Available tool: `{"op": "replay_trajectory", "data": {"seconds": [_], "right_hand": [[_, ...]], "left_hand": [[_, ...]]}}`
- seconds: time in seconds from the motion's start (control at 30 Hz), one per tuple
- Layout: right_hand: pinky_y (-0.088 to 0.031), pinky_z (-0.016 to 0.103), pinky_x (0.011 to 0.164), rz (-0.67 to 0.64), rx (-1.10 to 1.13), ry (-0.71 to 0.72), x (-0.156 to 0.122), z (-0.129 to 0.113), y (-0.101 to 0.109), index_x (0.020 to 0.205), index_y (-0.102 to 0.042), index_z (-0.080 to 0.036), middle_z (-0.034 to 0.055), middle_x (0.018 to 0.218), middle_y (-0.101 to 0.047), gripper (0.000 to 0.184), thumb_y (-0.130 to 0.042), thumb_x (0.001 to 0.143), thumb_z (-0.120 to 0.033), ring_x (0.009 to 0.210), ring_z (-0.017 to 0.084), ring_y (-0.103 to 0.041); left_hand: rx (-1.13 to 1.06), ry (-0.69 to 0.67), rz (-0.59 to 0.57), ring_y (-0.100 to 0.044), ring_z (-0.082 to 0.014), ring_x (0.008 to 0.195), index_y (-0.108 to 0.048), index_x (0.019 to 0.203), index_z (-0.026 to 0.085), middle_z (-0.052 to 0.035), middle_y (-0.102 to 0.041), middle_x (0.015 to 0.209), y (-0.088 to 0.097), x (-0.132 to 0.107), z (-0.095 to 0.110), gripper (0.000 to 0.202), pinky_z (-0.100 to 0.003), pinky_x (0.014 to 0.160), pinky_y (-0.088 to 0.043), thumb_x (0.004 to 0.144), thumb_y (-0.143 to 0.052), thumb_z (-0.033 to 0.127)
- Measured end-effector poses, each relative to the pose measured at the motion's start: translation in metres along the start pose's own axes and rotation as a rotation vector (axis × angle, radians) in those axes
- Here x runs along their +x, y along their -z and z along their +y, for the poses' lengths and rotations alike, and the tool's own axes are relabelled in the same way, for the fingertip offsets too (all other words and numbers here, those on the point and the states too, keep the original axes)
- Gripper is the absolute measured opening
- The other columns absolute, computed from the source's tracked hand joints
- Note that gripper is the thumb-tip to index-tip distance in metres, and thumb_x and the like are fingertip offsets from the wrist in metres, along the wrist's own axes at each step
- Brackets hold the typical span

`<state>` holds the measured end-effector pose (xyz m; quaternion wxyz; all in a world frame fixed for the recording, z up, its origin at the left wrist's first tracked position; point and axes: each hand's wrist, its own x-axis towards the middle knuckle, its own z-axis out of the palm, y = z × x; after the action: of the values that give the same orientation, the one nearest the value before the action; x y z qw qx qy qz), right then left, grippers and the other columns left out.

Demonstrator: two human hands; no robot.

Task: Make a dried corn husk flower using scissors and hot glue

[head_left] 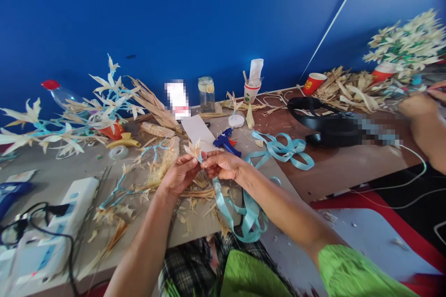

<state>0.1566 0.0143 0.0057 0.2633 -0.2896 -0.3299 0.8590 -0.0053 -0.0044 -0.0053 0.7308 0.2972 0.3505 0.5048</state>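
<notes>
Your left hand's pinching husk flower, petals up, base tipped toward your right hand. Right's fingers curled there, can't tell grip; blue ribbon just below.

The ribbon is light blue (the flower, cream).

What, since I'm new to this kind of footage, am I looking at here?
This is one picture, from a camera worn on a person's head, looking forward and down. There's no robot: the left hand and right hand are the wearer's own, bare. Together they hold a pale flower, and blue ribbon hangs below the right hand. On the table lie a glue gun, corn cobs and a power strip. Another person's hand shows at the far right.
</notes>
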Motion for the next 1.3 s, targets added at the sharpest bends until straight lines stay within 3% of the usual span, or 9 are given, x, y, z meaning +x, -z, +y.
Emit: {"op": "replay_trajectory", "data": {"seconds": [0.17,0.27,0.4,0.53,0.63,0.77,1.0,1.17,1.3], "right_hand": [[-0.014,0.021,0.045,0.041,-0.048,0.020,0.003,0.003,-0.002,0.060,-0.048,-0.018,-0.0123,0.040,-0.033,0.027,-0.073,0.051,-0.018,0.040,0.003,-0.021],[-0.020,0.021,0.047,0.197,-0.173,0.142,0.006,0.006,-0.004,0.060,-0.055,-0.016,-0.0087,0.046,-0.044,0.022,-0.073,0.052,-0.023,0.044,0.004,-0.031],[-0.030,0.023,0.055,0.435,-0.498,0.383,0.011,0.012,-0.003,0.064,-0.062,-0.015,-0.0035,0.059,-0.057,0.013,-0.068,0.062,-0.026,0.055,0.008,-0.042],[-0.035,0.023,0.058,0.533,-0.723,0.435,0.013,0.016,0.000,0.068,-0.063,-0.016,-0.0016,0.065,-0.061,0.009,-0.062,0.069,-0.025,0.060,0.011,-0.048],[-0.035,0.022,0.057,0.530,-0.740,0.426,0.014,0.018,0.000,0.067,-0.062,-0.016,-0.0012,0.065,-0.061,0.008,-0.059,0.071,-0.023,0.059,0.010,-0.048],[-0.030,0.022,0.052,0.527,-0.666,0.378,0.014,0.019,-0.001,0.064,-0.060,-0.016,-0.0037,0.058,-0.055,0.013,-0.068,0.064,-0.027,0.055,0.008,-0.042],[-0.020,0.023,0.047,0.308,-0.297,0.158,0.010,0.015,-0.003,0.062,-0.059,-0.015,-0.0061,0.051,-0.048,0.032,-0.077,0.048,-0.037,0.046,0.005,-0.031],[-0.024,0.023,0.053,0.353,-0.419,0.283,0.010,0.017,-0.005,0.060,-0.061,-0.015,-0.0063,0.050,-0.048,0.020,-0.073,0.053,-0.030,0.052,0.007,-0.035],[-0.029,0.023,0.059,0.329,-0.404,0.359,0.008,0.015,-0.006,0.057,-0.062,-0.015,-0.0042,0.055,-0.055,0.015,-0.070,0.056,-0.028,0.057,0.008,-0.042]], "left_hand": [[0.011,-0.006,0.000,-0.061,-0.0118,0.064,-0.066,0.064,0.014,-0.0031,-0.069,0.071,-0.001,0.004,-0.002,0.021,-0.025,0.067,-0.048,0.053,-0.083,0.017],[0.051,-0.027,-0.002,-0.060,-0.0103,0.063,-0.065,0.069,0.013,-0.0017,-0.067,0.069,-0.005,0.005,-0.002,0.021,-0.024,0.066,-0.047,0.058,-0.080,0.021],[0.165,-0.093,0.088,-0.055,-0.0087,0.058,-0.059,0.068,0.014,0.0012,-0.061,0.062,-0.008,0.007,-0.004,0.022,-0.023,0.061,-0.043,0.063,-0.077,0.026],[0.245,-0.144,0.141,-0.047,-0.0070,0.051,-0.055,0.064,0.015,0.0048,-0.052,0.052,-0.011,0.009,-0.006,0.025,-0.022,0.056,-0.038,0.061,-0.076,0.028],[0.234,-0.135,0.156,-0.041,-0.0053,0.046,-0.050,0.061,0.016,0.0067,-0.047,0.047,-0.014,0.008,-0.007,0.030,-0.021,0.052,-0.034,0.059,-0.077,0.029],[0.215,-0.139,0.211,-0.035,-0.0035,0.042,-0.043,0.059,0.017,0.0090,-0.041,0.044,-0.015,0.008,-0.006,0.036,-0.020,0.047,-0.030,0.057,-0.078,0.028],[0.178,-0.117,0.194,-0.045,-0.0041,0.044,-0.045,0.066,0.017,0.0064,-0.054,0.054,-0.015,0.007,-0.002,0.040,-0.018,0.045,-0.032,0.051,-0.081,0.023],[0.122,-0.026,0.171,-0.044,-0.0046,0.043,-0.051,0.069,0.016,0.0071,-0.050,0.051,-0.018,0.004,0.000,0.035,-0.018,0.048,-0.037,0.054,-0.082,0.025],[0.070,0.019,0.010,-0.052,-0.0085,0.056,-0.059,0.066,0.013,0.0037,-0.049,0.052,-0.013,0.001,0.005,0.028,-0.022,0.061,-0.045,0.056,-0.081,0.026]]}}
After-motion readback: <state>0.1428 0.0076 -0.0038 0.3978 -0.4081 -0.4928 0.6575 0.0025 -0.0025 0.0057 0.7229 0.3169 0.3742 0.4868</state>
